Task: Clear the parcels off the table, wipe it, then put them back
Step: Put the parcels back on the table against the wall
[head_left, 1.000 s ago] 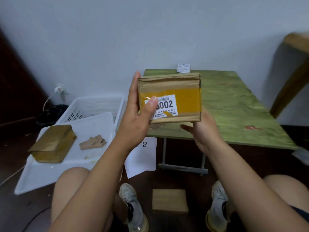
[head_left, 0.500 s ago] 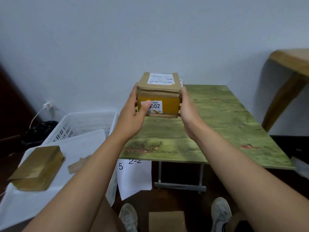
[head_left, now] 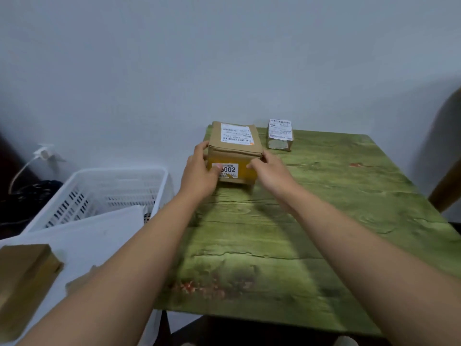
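A brown cardboard parcel (head_left: 234, 143) with yellow tape and a white "002" sticker rests on the far left part of the green table (head_left: 287, 236). My left hand (head_left: 199, 174) grips its left side, thumb on the sticker. My right hand (head_left: 270, 171) holds its right front corner. A small parcel (head_left: 279, 134) with a white label stands at the table's far edge, right of the big one. Another brown parcel (head_left: 23, 278) lies on a white lid at the lower left.
A white slatted basket (head_left: 104, 193) stands left of the table, with the white lid (head_left: 82, 240) across its near part. A wall plug and cable (head_left: 42, 152) are at the far left. A wooden chair leg (head_left: 446, 186) rises at the right.
Both hands carried the "002" parcel forward and down from mid-air onto the far left of the table. The view moved closer over the table.
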Action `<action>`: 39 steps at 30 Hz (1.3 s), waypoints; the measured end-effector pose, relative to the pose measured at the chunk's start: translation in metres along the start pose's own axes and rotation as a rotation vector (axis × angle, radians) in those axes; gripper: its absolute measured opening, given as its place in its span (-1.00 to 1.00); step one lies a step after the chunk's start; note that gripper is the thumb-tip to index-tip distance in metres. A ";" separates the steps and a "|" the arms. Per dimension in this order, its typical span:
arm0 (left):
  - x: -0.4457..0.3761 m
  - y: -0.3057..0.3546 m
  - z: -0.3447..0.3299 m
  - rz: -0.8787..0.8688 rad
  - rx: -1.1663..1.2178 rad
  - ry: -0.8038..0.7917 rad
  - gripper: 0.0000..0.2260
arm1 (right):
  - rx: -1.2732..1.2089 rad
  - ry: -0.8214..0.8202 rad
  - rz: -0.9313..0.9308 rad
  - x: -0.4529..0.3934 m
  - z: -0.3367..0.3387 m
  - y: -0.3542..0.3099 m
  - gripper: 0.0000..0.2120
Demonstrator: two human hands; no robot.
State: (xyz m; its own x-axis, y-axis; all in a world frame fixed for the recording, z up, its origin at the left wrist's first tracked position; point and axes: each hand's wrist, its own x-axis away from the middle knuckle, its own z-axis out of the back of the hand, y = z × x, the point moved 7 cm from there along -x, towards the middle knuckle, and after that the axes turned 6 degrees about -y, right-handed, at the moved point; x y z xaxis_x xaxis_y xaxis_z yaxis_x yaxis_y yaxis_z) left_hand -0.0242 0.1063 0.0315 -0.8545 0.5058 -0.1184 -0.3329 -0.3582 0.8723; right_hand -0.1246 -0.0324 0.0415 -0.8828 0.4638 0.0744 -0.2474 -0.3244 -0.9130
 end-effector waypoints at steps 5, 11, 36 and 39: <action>-0.051 -0.025 -0.013 0.058 0.035 -0.029 -0.42 | -0.109 0.045 -0.027 -0.044 -0.006 0.021 -0.62; -0.093 -0.034 -0.026 0.143 0.210 -0.137 -0.40 | -0.186 0.077 -0.045 -0.083 -0.006 0.031 -0.40; -0.091 -0.017 -0.037 0.238 0.356 -0.106 -0.71 | -0.100 0.058 -0.061 -0.089 -0.015 0.029 -0.59; -0.059 -0.016 -0.031 0.223 0.292 -0.036 -0.95 | -0.050 0.089 -0.055 -0.062 -0.016 0.033 -0.85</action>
State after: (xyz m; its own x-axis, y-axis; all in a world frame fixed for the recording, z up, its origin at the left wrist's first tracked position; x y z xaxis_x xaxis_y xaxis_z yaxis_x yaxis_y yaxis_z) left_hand 0.0195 0.0577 0.0105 -0.8771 0.4693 0.1022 -0.0076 -0.2264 0.9740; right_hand -0.0714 -0.0591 0.0006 -0.8292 0.5514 0.0910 -0.2719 -0.2558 -0.9277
